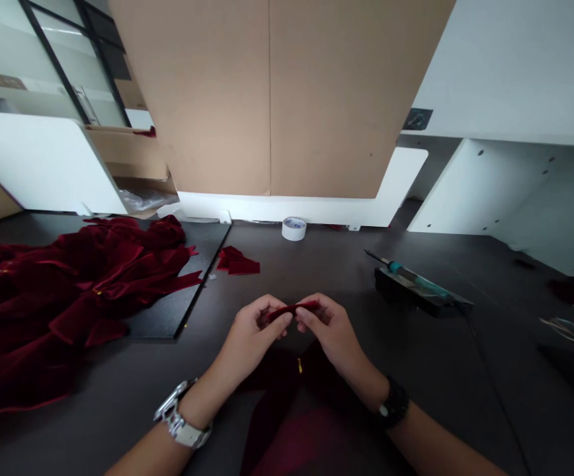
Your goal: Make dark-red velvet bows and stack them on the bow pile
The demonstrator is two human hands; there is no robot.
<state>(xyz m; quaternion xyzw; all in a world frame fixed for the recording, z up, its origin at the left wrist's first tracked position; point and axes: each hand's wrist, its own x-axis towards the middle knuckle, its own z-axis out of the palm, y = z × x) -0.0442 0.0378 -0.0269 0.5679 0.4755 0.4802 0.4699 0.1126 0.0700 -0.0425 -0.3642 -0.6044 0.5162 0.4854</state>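
Between my two hands I pinch a short strip of dark red velvet ribbon, held level above the dark table. My left hand grips its left part with thumb and fingers, and my right hand grips the right part; the thumbs nearly meet. Just below, in shadow, lies a dark red velvet bow with a small gold tie at its middle. Its lower part is dim at the bottom edge of the view.
A heap of red velvet bows covers the left, partly on a black board. Ahead are red ribbon pieces and a white tape roll. A soldering iron rests on a black stand at right, its cord trailing forward.
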